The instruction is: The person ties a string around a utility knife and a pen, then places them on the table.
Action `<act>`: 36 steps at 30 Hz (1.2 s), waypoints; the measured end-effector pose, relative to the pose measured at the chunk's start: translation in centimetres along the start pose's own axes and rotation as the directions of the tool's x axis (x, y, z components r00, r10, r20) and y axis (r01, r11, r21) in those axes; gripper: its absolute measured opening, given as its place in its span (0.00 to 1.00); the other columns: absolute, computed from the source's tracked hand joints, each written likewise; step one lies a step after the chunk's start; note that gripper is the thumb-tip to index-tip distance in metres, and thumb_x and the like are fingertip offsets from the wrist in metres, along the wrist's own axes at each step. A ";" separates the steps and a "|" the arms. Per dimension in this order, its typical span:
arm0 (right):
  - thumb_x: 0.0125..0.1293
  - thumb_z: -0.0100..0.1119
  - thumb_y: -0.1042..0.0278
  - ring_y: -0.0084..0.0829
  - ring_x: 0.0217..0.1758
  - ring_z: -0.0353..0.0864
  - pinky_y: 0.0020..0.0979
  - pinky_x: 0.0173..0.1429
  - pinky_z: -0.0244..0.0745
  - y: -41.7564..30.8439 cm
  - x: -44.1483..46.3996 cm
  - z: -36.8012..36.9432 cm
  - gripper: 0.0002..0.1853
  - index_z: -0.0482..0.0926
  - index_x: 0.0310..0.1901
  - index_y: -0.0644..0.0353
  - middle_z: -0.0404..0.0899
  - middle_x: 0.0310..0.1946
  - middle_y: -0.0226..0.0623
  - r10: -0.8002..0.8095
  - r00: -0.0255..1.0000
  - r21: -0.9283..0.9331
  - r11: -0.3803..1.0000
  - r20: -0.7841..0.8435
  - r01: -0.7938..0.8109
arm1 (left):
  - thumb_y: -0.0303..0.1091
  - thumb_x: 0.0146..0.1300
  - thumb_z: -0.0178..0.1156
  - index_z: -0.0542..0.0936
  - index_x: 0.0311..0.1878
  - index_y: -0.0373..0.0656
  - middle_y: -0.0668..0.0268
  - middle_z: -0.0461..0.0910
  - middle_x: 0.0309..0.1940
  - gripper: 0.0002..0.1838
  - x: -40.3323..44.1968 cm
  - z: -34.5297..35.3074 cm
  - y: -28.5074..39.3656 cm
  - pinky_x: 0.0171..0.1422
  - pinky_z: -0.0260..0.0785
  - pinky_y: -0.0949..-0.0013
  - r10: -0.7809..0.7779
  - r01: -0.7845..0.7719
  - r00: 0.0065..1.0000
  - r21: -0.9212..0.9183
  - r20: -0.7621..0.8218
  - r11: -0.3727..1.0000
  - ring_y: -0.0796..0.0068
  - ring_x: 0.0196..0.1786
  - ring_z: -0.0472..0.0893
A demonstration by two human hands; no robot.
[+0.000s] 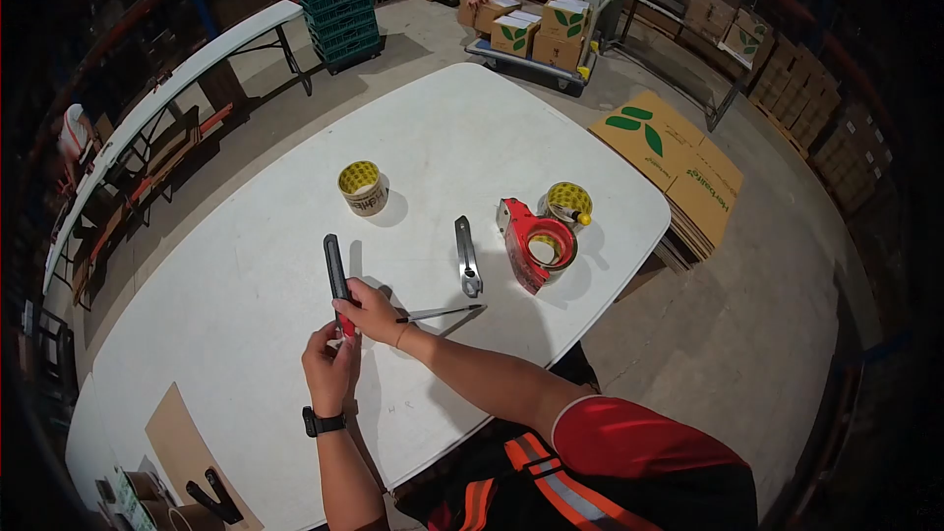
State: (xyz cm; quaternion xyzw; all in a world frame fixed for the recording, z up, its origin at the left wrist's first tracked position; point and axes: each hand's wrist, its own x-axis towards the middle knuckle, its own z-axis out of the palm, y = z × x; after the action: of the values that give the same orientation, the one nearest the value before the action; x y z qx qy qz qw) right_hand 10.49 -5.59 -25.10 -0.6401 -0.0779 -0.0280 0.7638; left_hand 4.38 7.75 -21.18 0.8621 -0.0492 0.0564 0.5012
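Note:
Both hands are at a black and red box cutter point(337, 265), held above the white table with its long black end pointing away from me. My right hand point(371, 312) is closed around its lower part. My left hand point(327, 364), with a watch on the wrist, pinches the red near end; the fingertips partly hide it. A pen point(444, 313) lies just right of my right hand. Beyond it is a grey metal utility knife point(466, 256). Farther right a red tape dispenser point(521, 248) rests beside a tape roll point(570, 201) with a yellow-capped marker on it.
Another tape roll point(362, 189) stands on the white table point(442, 138). Cardboard point(182, 442) and a black tool point(214, 497) lie near left. Flattened cartons point(678, 162) are stacked off the right edge. Behind are green crates point(339, 20) and a person by a cart point(526, 57) of boxes.

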 end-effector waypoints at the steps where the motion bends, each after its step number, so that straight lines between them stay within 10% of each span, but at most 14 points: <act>1: 0.65 0.59 0.65 0.23 0.27 0.75 0.29 0.32 0.71 -0.1 -0.1 0.0 0.11 0.70 0.38 0.63 0.76 0.25 0.34 -0.017 1.000 -0.073 0.997 -0.006 0.016 | 0.26 0.58 0.63 0.78 0.53 0.34 0.64 0.81 0.38 0.18 -0.1 0.1 0.4 0.38 0.71 0.75 -0.032 0.035 0.998 -0.057 0.055 0.998 0.79 0.31 0.76; 36: 0.64 0.59 0.63 0.23 0.28 0.72 0.30 0.33 0.70 -0.8 -0.4 0.0 0.12 0.71 0.38 0.63 0.75 0.25 0.34 0.008 0.999 -0.247 0.969 0.033 0.001 | 0.28 0.59 0.63 0.76 0.53 0.32 0.59 0.83 0.32 0.19 -0.2 0.7 0.2 0.38 0.73 0.73 -0.011 0.016 0.995 -0.055 0.103 0.998 0.75 0.30 0.81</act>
State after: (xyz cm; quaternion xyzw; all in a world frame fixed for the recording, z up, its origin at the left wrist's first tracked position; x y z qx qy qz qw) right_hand 9.94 -5.77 -24.36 -0.7307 -0.0855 -0.0252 0.6768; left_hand 4.18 7.04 -21.39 0.8497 -0.0707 0.0071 0.5224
